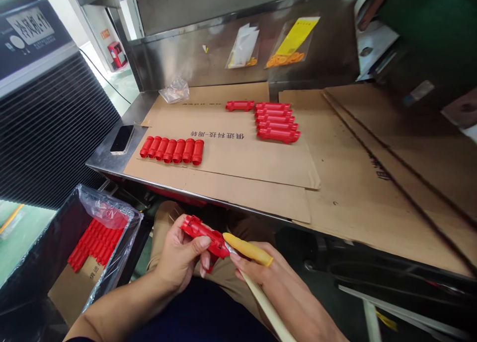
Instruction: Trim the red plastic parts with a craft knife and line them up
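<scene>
My left hand [183, 255] is closed around a red plastic tubular part [203, 233], held tilted over my lap in front of the table edge. In my right hand [263, 272] is a tool with a long, pale handle [266, 305]. Its short metal tip [230, 247] meets the right end of the red part; the exact kind of tool is hard to make out. A yellow finger cot [249, 249] covers one finger of that hand and lies close beside the part's end.
Several short red tubes [179, 151] stand in a row on the cardboard [223, 158]. Longer red parts [278, 121] lie further back. A phone [122, 139] rests at the left. Below it, a lined bin [128, 233] holds more red parts. Two thin rods [387, 166] cross the right side.
</scene>
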Available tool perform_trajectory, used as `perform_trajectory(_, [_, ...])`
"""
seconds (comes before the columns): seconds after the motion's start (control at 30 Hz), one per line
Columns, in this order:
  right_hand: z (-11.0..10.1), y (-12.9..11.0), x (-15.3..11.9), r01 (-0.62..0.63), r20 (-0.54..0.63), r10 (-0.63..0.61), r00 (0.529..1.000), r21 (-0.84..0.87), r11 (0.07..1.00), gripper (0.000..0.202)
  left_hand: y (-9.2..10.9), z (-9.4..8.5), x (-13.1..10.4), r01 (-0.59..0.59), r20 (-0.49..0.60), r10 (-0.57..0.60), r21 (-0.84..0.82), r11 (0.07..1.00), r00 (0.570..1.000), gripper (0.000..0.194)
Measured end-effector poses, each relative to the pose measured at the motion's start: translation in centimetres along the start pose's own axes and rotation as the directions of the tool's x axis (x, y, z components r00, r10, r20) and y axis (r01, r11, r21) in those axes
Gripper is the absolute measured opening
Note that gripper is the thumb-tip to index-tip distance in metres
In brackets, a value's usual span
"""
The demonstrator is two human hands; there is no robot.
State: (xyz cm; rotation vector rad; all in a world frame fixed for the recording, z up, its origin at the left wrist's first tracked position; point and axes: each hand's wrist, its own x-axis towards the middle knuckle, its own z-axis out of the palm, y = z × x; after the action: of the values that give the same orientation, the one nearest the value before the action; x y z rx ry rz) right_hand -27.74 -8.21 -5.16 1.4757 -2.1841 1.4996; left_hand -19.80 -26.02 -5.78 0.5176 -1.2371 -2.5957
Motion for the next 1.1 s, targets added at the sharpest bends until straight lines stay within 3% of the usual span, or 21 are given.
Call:
perform_trajectory(0.1, [-0.5, -0.6, -0.2, -0.104, 0.102, 0.087, 0.991, 0.178, 0.979, 0.023, 0.0, 0.1, 0.3, 0.051, -0.023, -0.051, -0.012, 0.999, 0.998, 0.038])
perform_trajectory(0.2, [-1.3, -1.5, -0.2, -0.104, 0.153, 0.057, 0.986, 0.316, 0.943, 0.019, 0.2, 0.1, 0.1, 0.019, -0.024, -0.019, 0.006, 1.000, 1.000, 0.039])
perform_trajectory(0.3, [-1.3, -1.7, -0.2, -0.017, 0.002, 0.017, 1.000, 0.162, 0.987, 0.013, 0.3, 0.1, -0.3, -0.069, 0.005, 0.069, 0.057, 0.996, 0.998, 0.036])
perform_trajectory(0.4, [-0.4, -1.5, -0.3, -0.033, -0.182, 0.016, 0.983, -0.091, 0.995, 0.024, 0.3, 0.2, -0.7, -0.153, 0.049, 0.150, 0.071, 0.986, 0.987, 0.036])
perform_trajectory(0.5, [0.4, -1.4, -0.4, -0.004, -0.170, -0.012, 0.985, -0.096, 0.995, 0.036, 0.3, 0.4, -0.8, -0.221, 0.085, 0.215, 0.068, 0.973, 0.973, 0.037])
perform_trajectory(0.67, [0.6, -1.3, -0.2, 0.097, -0.198, -0.104, 0.975, -0.043, 0.994, 0.036, 0.3, 0.5, -0.8, -0.253, 0.094, 0.246, 0.074, 0.965, 0.965, 0.036])
perform_trajectory(0.97, [0.3, -1.6, -0.6, 0.013, -0.129, -0.018, 0.991, -0.044, 0.999, 0.046, 0.5, 0.6, -0.8, -0.233, 0.050, 0.229, 0.096, 0.968, 0.972, 0.037])
perform_trajectory(1.1, [0.3, -0.8, -0.8, -0.041, -0.103, 0.034, 0.994, -0.065, 0.997, 0.035, 0.5, 0.8, -0.7, -0.195, 0.009, 0.196, 0.134, 0.972, 0.981, 0.038])
